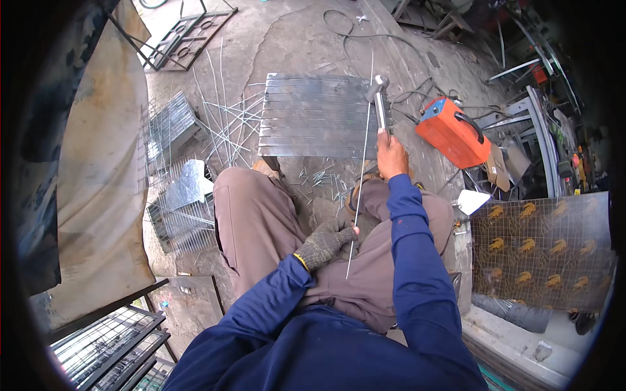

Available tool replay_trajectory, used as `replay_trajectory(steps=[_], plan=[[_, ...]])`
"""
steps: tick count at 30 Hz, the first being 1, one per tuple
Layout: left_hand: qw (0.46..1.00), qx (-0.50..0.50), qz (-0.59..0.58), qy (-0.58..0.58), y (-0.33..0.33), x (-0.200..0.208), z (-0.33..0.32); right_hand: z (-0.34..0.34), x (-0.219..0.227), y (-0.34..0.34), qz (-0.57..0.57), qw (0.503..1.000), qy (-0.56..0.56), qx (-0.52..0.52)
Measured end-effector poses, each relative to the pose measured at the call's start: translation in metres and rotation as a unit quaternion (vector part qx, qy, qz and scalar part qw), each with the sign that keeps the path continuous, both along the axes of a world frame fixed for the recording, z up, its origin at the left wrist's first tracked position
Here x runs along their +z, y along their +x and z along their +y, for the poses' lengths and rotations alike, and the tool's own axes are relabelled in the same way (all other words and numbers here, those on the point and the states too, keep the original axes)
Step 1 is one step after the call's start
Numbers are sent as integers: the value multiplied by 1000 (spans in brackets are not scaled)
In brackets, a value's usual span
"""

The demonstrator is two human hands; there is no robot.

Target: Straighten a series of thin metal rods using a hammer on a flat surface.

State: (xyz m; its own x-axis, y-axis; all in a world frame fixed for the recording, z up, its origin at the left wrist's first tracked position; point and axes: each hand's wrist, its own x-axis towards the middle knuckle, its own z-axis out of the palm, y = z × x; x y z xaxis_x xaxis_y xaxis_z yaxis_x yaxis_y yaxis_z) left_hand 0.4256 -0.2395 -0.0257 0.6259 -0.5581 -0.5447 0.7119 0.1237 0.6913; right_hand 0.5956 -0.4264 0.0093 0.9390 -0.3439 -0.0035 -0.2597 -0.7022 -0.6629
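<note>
My left hand (325,244), in a grey knit glove, is closed around a long thin metal rod (362,171) near its lower end. The rod slants up and away, passing over the right side of a low metal-slatted bench (313,117). My bare right hand (392,156) grips a hammer (380,107) by its handle, its head raised toward the far side, over the bench's right edge. Short cut pieces of rod (319,177) lie scattered on the ground between my feet and the bench.
Long loose rods (228,124) lie crossed left of the bench, beside stacked wire grids (182,218). An orange machine with a black handle (453,132) stands at the right, with cables (417,52) behind. A dark metal frame (189,39) lies far left; a patterned sheet (541,251) is near right.
</note>
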Motion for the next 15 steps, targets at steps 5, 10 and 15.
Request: replay_trajectory(steps=[5, 10, 15], plan=[[1000, 15, -24, -1, -4, 21, 1, 6, 11, 11, 15, 1000, -6, -5], [999, -17, -39, 27, -10, 15, 6, -2, 7, 55, 65, 998, -4, 8], [1000, 18, -15, 2, -28, 30, 6, 1, 5, 60, 61, 998, -11, -11]])
